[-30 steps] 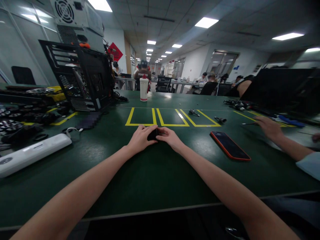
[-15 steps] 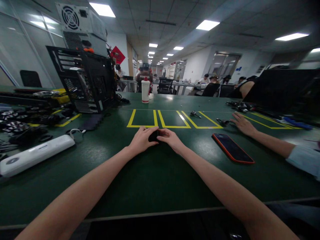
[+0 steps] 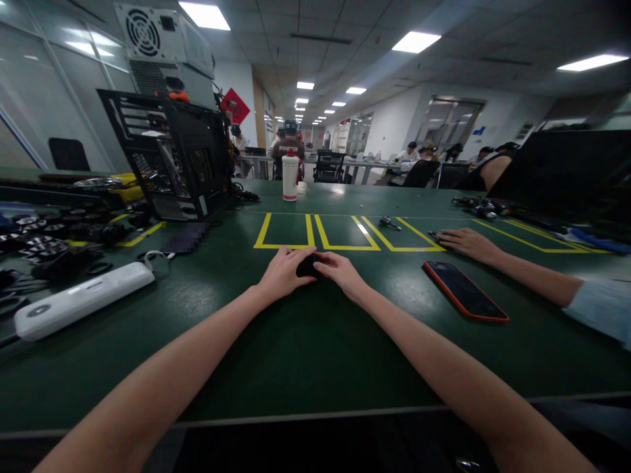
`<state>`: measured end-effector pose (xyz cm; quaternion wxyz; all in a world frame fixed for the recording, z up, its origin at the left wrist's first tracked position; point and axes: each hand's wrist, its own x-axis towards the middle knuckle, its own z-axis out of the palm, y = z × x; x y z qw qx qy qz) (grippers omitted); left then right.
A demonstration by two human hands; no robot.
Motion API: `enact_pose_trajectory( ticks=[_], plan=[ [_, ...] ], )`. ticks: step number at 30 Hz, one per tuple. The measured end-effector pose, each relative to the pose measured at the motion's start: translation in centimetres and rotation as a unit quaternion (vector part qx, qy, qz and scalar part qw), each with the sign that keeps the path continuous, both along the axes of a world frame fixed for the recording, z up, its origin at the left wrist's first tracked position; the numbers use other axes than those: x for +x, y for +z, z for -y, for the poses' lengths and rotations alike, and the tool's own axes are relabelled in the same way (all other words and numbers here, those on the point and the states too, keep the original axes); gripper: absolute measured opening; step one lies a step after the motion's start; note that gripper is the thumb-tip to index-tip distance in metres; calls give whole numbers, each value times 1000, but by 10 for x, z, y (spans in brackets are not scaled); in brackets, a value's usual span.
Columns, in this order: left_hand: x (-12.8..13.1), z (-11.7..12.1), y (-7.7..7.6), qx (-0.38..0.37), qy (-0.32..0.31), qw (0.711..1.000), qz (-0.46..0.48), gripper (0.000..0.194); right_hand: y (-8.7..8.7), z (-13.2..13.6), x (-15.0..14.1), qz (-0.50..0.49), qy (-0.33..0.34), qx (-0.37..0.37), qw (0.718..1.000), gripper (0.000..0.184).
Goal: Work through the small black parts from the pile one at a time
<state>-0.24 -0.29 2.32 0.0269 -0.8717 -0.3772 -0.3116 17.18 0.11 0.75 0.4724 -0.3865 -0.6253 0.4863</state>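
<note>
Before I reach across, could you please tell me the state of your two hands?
Left hand: closed, holding a small black object.
Right hand: closed on the same black object's right side.

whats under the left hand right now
Part of a small black object shows under the left hand, with the right hand at its right side. Fingers cover the rest, so its full shape and anything beneath it cannot be seen.

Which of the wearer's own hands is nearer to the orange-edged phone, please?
Right. The right hand is left of the orange-edged phone, at the black object; the left hand is farther left, on that object's other side.
</note>
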Motion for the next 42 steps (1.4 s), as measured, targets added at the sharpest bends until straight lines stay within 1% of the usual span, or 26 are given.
enact_pose_trajectory(
  ticks=[2, 4, 7, 9, 12, 17, 19, 22, 24, 27, 33, 38, 42],
  plan=[
    [0, 0, 0, 2, 0, 1000, 1, 62, 1, 4, 1, -7, 8, 1, 1000, 37],
    [0, -1, -1, 4, -2, 1000, 1, 62, 2, 7, 0, -14, 6, -15, 1000, 33],
    [0, -1, -1, 4, -1, 1000, 0, 62, 2, 7, -3, -19, -14, -33, 999, 28],
    [0, -1, -1, 4, 0, 1000, 0, 62, 2, 4, -4, -21, -25, -40, 999, 31],
    [0, 0, 0, 4, 0, 1000, 2, 62, 1, 0, -4, -19, -13, -54, 998, 37],
    [1, 2, 0, 7, 1, 1000, 4, 61, 1, 4, -1, -11, 9, -7, 1000, 38],
    [1, 2, 1, 4, 3, 1000, 5, 62, 2, 5, -2, -15, 10, 0, 1000, 36],
    [1, 2, 1, 0, 5, 1000, 4, 62, 1, 5, -3, -7, -15, -3, 1000, 31],
    [1, 2, 1, -1, 7, 1000, 4, 62, -1, 2, -3, 1, -29, -8, 1000, 35],
    [1, 3, 1, -8, 11, 1000, 1, 62, -3, -2, -1, 12, -18, -18, 1000, 40],
    [1, 4, 2, -8, 7, 1000, 0, 61, 1, 4, 0, -1, 12, 12, 1000, 39],
    [1, 3, 2, -14, 11, 1000, 1, 62, 2, 5, -3, -6, -20, -9, 1000, 31],
    [0, 2, 1, -19, 11, 1000, 3, 62, -1, -1, -2, -3, -14, -24, 1000, 37]
  ],
)
